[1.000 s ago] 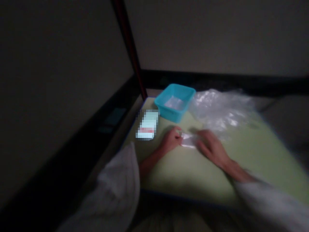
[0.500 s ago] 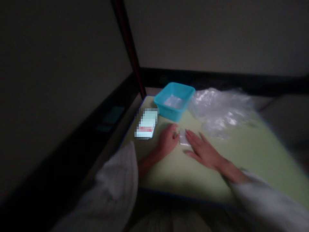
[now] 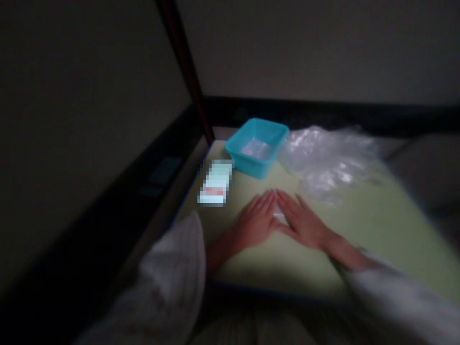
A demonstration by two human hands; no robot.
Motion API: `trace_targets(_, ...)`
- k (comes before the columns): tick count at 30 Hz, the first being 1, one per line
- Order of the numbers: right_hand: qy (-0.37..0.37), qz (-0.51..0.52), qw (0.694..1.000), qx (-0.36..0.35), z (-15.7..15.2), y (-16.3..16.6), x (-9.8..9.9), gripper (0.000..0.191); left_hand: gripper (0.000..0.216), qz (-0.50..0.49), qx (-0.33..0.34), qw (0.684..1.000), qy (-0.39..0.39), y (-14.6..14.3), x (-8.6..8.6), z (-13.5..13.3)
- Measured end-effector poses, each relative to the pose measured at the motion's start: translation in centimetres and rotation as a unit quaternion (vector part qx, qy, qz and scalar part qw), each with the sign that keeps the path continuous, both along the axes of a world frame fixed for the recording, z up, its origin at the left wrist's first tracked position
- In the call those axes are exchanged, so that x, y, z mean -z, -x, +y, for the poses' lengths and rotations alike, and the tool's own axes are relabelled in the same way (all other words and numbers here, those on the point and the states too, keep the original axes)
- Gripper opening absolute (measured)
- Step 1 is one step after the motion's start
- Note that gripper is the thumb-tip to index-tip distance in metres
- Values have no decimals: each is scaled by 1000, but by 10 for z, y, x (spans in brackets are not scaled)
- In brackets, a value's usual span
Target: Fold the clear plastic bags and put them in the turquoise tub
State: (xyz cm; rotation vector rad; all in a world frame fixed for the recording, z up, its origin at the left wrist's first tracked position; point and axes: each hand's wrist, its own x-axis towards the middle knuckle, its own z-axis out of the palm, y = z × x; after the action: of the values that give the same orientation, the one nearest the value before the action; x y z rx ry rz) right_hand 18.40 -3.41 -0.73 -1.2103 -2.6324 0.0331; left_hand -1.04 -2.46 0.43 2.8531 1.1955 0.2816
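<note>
A small clear plastic bag (image 3: 278,210) lies on the pale green tabletop (image 3: 266,266), mostly hidden beneath my hands. My left hand (image 3: 256,219) rests flat with its fingers stretched out, the tips at the bag's left side. From the other side, my right hand (image 3: 304,220) also lies flat over the bag, fingers extended. The fingertips of both hands meet in a peak, and the thumbs come close together below. Neither hand grips anything.
A turquoise plastic basket (image 3: 247,166) stands at the back, with clear plastic packets (image 3: 256,148) inside. To its right spreads a heap of clear plastic bags (image 3: 328,160). A lit, blurred-out phone (image 3: 216,183) lies near the left edge. Walls rise behind and at left.
My left hand has gone from curled fingers beside the bag to lying flat against it, meeting the right fingertips. My right hand has stayed nearly in place.
</note>
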Motion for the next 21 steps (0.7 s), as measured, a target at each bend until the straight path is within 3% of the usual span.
trace_targets(7,5,2,1000,3,-1,-1,-2,79,60,27,0,1000,13,2,-4,0)
trace_targets(14,20,15,1000,-5,2,-8,-8,72,59,-20,21,1000,4,11,5,5)
trace_targets(17,-7,37,999,-25,4,-14,-10,60,61,-41,28,999,9,14,10,8)
trace_targets(21,-101,22,992,-69,8,-19,-9,28,61,-57,27,998,24,14,12,10)
